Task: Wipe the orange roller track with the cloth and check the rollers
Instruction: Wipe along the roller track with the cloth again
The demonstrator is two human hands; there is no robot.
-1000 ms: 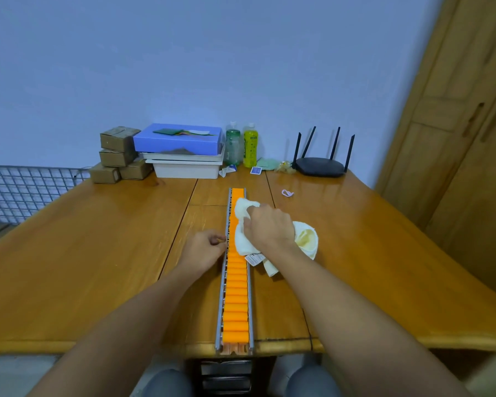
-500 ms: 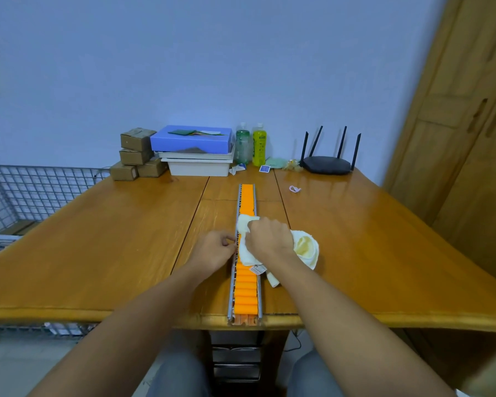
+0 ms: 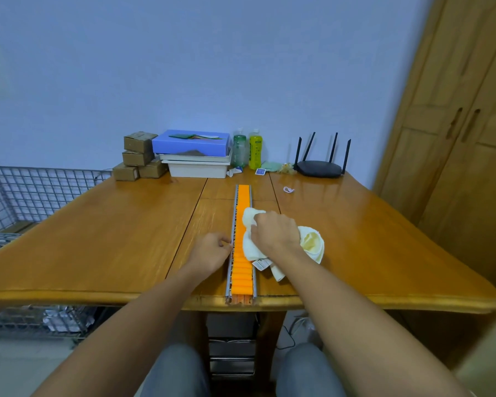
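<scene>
An orange roller track (image 3: 241, 277) in a grey metal frame runs straight away from me down the middle of the wooden table (image 3: 98, 242). My right hand (image 3: 275, 232) presses a bunched white cloth (image 3: 312, 243) onto the rollers at the track's midpoint. The cloth spills off the right rail onto the table, with a small label at its near edge. My left hand (image 3: 212, 249) rests against the left rail, fingertips pinched on its edge. The rollers under the cloth are hidden.
At the table's far edge stand small cardboard boxes (image 3: 138, 156), a blue box on white trays (image 3: 192, 144), two bottles (image 3: 246, 149) and a black router (image 3: 318, 167). A wire basket cart (image 3: 26, 196) is at the left. Wooden cabinet doors (image 3: 464, 138) rise at the right.
The view has tilted up and pulled back, so the table's near edge shows. Both hands keep the same spot on the track, the cloth still under the right hand.
</scene>
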